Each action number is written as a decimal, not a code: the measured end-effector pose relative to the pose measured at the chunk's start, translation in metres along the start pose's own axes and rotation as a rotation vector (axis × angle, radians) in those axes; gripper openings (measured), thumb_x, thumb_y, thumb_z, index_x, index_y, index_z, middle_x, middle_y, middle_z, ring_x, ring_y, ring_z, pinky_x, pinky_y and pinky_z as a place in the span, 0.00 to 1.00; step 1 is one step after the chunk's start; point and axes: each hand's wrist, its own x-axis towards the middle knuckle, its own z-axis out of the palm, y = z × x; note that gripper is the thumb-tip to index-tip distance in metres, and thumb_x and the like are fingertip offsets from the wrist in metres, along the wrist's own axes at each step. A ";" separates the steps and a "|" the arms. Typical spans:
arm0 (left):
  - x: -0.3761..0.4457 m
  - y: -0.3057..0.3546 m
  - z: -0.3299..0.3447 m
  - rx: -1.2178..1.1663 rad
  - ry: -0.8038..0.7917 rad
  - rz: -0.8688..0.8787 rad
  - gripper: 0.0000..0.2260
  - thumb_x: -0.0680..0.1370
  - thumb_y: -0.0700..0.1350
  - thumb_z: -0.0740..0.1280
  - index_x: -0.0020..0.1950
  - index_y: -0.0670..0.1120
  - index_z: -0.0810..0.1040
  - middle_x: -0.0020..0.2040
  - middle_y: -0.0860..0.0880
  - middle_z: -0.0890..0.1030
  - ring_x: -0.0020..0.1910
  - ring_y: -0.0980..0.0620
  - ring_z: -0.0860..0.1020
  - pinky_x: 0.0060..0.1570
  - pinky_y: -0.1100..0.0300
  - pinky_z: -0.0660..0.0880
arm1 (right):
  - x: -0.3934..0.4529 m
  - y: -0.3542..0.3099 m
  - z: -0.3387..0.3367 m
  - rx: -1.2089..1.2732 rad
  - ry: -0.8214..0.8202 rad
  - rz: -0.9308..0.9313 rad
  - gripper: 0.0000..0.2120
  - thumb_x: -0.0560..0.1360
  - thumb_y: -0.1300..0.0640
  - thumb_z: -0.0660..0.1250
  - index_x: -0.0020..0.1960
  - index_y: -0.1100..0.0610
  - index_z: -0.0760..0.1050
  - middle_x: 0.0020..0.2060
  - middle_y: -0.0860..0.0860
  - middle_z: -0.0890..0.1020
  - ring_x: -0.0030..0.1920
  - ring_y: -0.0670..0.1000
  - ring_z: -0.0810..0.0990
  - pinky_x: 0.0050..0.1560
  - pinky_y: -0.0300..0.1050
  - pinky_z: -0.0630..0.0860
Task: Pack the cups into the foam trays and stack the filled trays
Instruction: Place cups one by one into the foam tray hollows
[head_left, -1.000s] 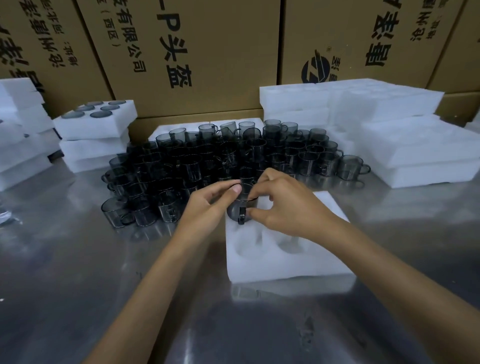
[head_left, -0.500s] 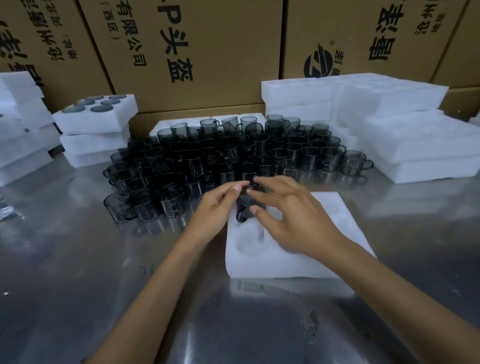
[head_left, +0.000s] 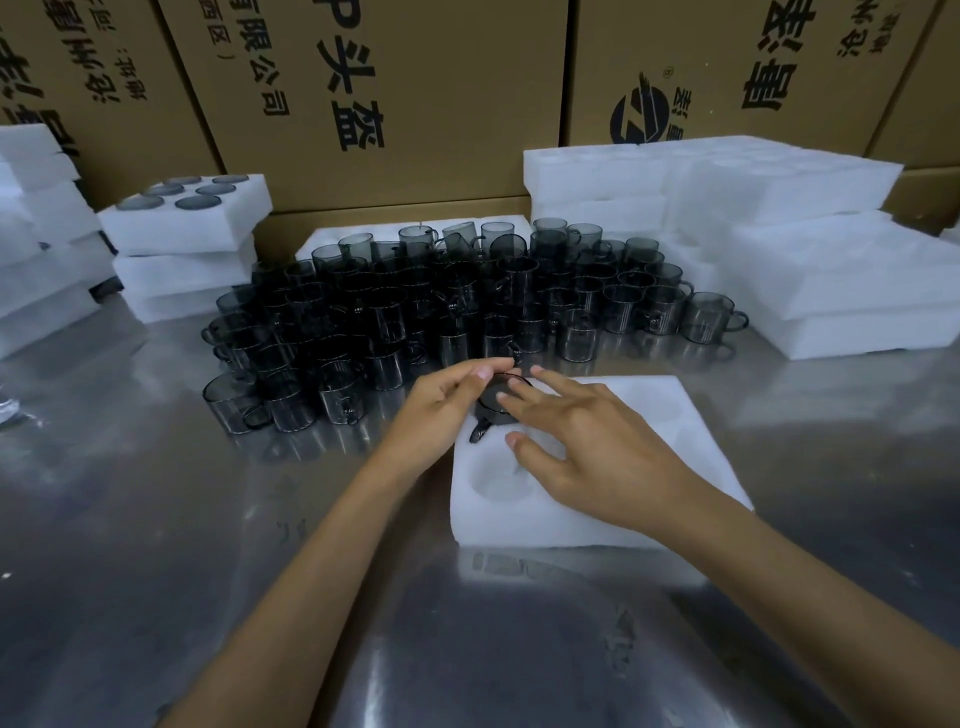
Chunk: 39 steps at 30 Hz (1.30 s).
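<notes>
A shiny, scuffed metal tabletop (head_left: 156, 519) reflects soft overhead light. Behind it, large brown cardboard boxes (head_left: 415, 93) printed with black Chinese characters and a round logo form a wall.

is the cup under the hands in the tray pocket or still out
In. The cup sits sunk in a far-left pocket of the foam tray, only its rim and handle above the foam; right hand fingers rest on it.
</notes>
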 end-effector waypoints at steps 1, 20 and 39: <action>0.000 -0.001 0.000 0.000 -0.005 0.005 0.12 0.84 0.45 0.61 0.64 0.50 0.81 0.60 0.55 0.83 0.65 0.56 0.77 0.71 0.46 0.69 | 0.000 0.001 0.000 0.006 -0.009 -0.001 0.24 0.82 0.44 0.55 0.76 0.47 0.66 0.76 0.43 0.64 0.79 0.43 0.51 0.73 0.41 0.53; -0.005 -0.008 0.003 -0.239 0.173 -0.150 0.08 0.77 0.43 0.71 0.55 0.51 0.84 0.53 0.49 0.85 0.58 0.50 0.82 0.68 0.44 0.72 | 0.100 0.108 -0.018 0.212 -0.118 0.609 0.11 0.77 0.50 0.70 0.57 0.55 0.80 0.60 0.53 0.81 0.60 0.54 0.77 0.62 0.47 0.73; -0.015 0.038 0.025 0.303 -0.010 0.226 0.18 0.81 0.49 0.65 0.71 0.57 0.74 0.66 0.63 0.77 0.64 0.63 0.75 0.62 0.67 0.70 | 0.011 0.057 -0.085 0.439 -0.227 -0.044 0.32 0.69 0.56 0.77 0.66 0.40 0.64 0.53 0.39 0.83 0.53 0.39 0.79 0.50 0.33 0.73</action>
